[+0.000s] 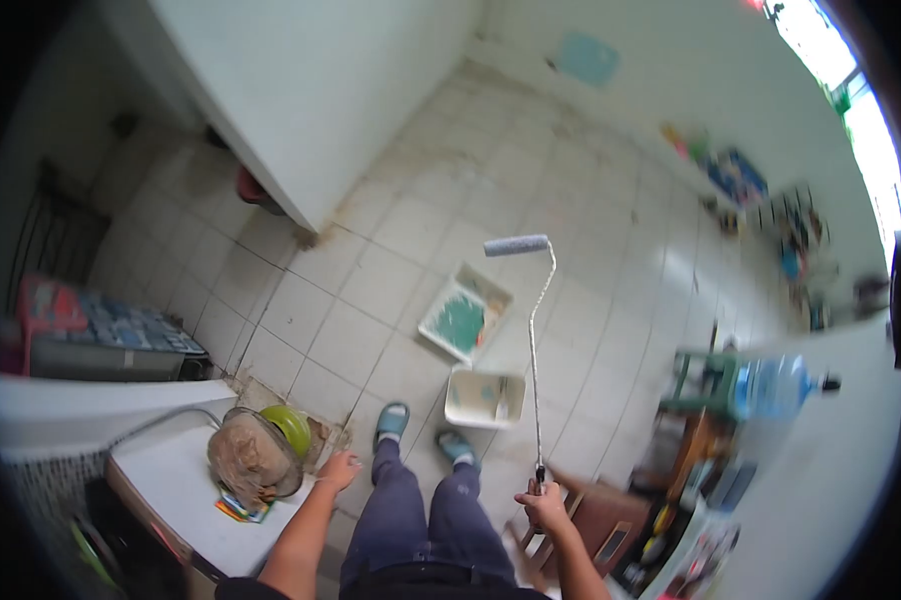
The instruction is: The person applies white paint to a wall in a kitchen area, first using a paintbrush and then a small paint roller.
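My right hand (545, 506) is wrapped round the black handle of a long paint roller (533, 340). The roller's grey sleeve (517, 245) is raised at the far end of its thin pale rod. Beside the white table, my left hand (341, 469) hangs with its fingers apart and nothing in it. On the tiled floor ahead of my feet lies a white tray (438, 339) with green paint in it. Nearer to me stands a cream container (484, 422) with something small inside.
The white table (186, 470) at the lower left bears a bag (251, 455) and a green plate (289, 430). To the right are a blue water bottle (771, 388) on a green stool (696, 382) and a brown chair (596, 515). A wall edge (311, 215) juts in at the upper left.
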### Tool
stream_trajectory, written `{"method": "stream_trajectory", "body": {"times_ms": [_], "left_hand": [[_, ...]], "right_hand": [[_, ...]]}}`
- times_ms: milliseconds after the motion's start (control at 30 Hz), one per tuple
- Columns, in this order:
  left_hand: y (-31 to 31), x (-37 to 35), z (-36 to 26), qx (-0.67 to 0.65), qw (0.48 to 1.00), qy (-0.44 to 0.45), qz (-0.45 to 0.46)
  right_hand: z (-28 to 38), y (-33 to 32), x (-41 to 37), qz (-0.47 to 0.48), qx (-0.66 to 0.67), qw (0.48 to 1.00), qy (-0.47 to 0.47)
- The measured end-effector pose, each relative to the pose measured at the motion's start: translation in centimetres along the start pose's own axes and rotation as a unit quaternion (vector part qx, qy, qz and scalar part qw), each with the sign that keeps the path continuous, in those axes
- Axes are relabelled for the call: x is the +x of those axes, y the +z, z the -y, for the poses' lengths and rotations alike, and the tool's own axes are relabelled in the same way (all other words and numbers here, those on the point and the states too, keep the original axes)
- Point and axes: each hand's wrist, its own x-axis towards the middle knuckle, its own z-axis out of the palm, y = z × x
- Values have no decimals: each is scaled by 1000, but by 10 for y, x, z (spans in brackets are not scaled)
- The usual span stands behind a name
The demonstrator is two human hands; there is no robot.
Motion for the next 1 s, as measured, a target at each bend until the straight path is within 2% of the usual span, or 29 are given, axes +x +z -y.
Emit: {"method": "stream_trajectory", "body": {"times_ms": [100,133,167,233,267,367,467,500,567,600,700,767,833,867,967,1000], "left_hand": [[-12,-69,-17,-125,978,-59,-154],[-15,-100,-20,-161,963,-84,-202],[-15,-130,-29,-49,973,-99,-204],[-12,-184,-54,166,953,-159,-199],[10,-199,-37,183,947,-136,-227],[47,-266,-48,11,926,-265,-267],[84,-328,-34,-132,879,-360,-283],[103,-348,-22,-168,855,-380,-311],[142,-381,3,-227,805,-409,-366],[155,-400,16,-248,783,-441,-361],[192,-468,45,-321,682,-478,-452],[214,-516,63,-345,622,-502,-492],[240,-560,80,-358,559,-514,-543],[243,-588,78,-355,526,-522,-569],[276,-647,85,-352,434,-539,-630],[291,-659,86,-333,409,-541,-656]], "right_hand": [[61,-12,0,-12,-74,993,-86],[66,-14,0,22,-91,989,-111],[72,-13,-5,44,-107,985,-129],[81,-2,-13,111,-148,967,-175],[85,5,-14,152,-158,947,-235],[102,34,-18,223,-253,884,-323],[125,85,-37,338,-302,829,-328],[127,105,-35,371,-314,807,-335],[113,144,28,491,-359,709,-358],[118,175,-35,447,-382,717,-375],[108,280,-97,563,-426,633,-318],[80,346,-157,604,-444,565,-345],[47,406,-211,671,-448,490,-332],[22,439,-226,703,-451,436,-336],[-70,507,-294,756,-446,401,-261],[-99,524,-317,770,-456,366,-255]]}}
